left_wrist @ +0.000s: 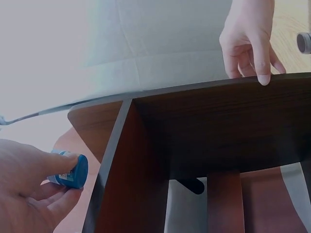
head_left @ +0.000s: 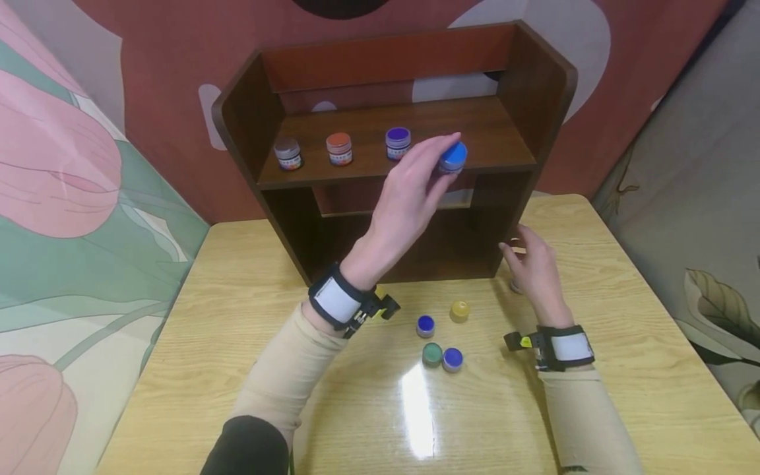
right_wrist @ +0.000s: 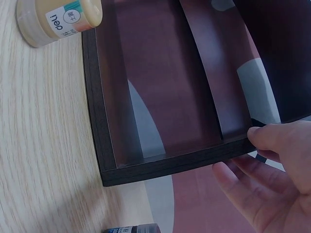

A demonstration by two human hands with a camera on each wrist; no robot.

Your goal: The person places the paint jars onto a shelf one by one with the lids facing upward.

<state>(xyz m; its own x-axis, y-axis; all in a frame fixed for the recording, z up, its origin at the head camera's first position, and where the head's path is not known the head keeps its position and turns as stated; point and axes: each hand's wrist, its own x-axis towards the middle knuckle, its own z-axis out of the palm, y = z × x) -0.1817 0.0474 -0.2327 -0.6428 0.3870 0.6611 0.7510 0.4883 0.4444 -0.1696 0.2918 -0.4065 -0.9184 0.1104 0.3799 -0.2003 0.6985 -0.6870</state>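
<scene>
My left hand (head_left: 402, 198) pinches a paint jar with a bright blue lid (head_left: 454, 156) between thumb and fingers, at the right part of the upper shelf board's front edge. In the left wrist view the blue jar (left_wrist: 73, 171) is tilted, close beside that board. My right hand (head_left: 539, 280) holds the right side panel (right_wrist: 194, 154) of the brown wooden shelf, thumb on the inner face and fingers outside. On the upper board (head_left: 368, 135) stand a jar with a dark lid (head_left: 288, 154), one with an orange lid (head_left: 340, 149) and one with a purple lid (head_left: 398, 144).
On the table (head_left: 196, 369) in front of the shelf are a yellow jar (head_left: 460, 311), a dark blue jar (head_left: 425, 326), a green jar (head_left: 432, 355) and another blue jar (head_left: 452, 359). A further jar (head_left: 515, 286) lies partly hidden by my right hand. Patterned cloth hangs behind.
</scene>
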